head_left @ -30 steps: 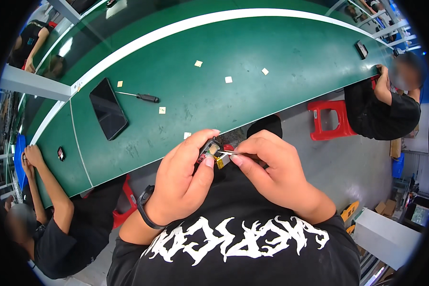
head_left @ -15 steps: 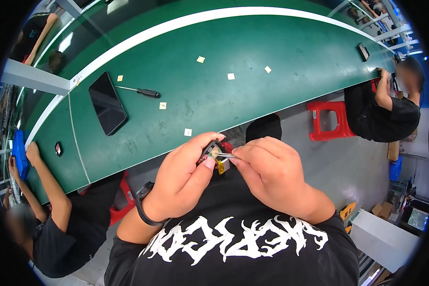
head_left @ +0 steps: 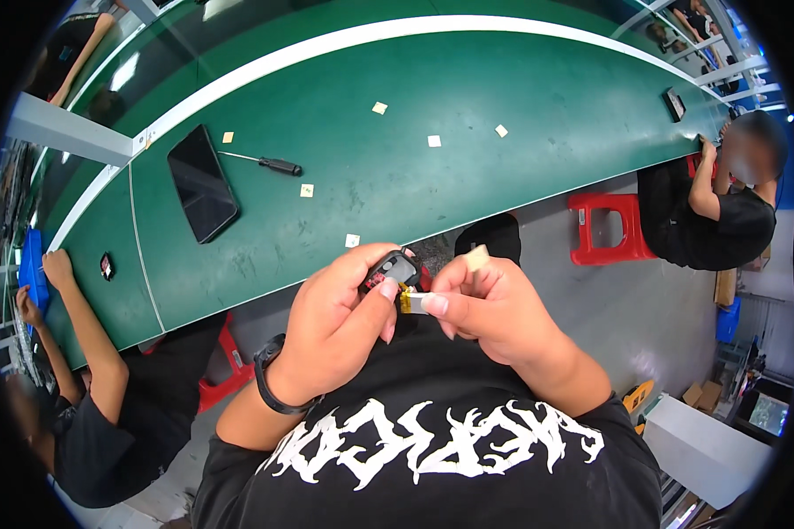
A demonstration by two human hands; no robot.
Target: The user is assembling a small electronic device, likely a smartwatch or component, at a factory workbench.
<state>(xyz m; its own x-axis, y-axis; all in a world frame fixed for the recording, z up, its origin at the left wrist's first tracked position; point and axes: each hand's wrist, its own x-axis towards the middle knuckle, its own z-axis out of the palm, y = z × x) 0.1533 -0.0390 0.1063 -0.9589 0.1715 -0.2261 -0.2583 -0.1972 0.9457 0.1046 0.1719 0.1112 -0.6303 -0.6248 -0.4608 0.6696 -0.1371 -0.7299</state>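
Observation:
My left hand [head_left: 340, 304] is closed around a small black electronic device housing [head_left: 400, 264], its open inside facing up. Attached beside it is a small silver battery [head_left: 416, 303] with yellow tape at one end. My right hand [head_left: 494, 304] pinches the battery's right end between thumb and fingers. A beige square pad [head_left: 476, 257] stands out above the right index finger; what holds it there is hidden. No tweezers show now.
On the green table [head_left: 326, 115] lie a black tablet [head_left: 203, 183], a screwdriver [head_left: 278, 166] and several pale square pads [head_left: 307, 190]. Co-workers sit at left and right. A red stool [head_left: 604, 229] stands on the floor at right.
My right hand has drawn the beige pad out of the housing and now grips the battery. The metal tweezers it held are no longer visible. The housing's inside shows more.

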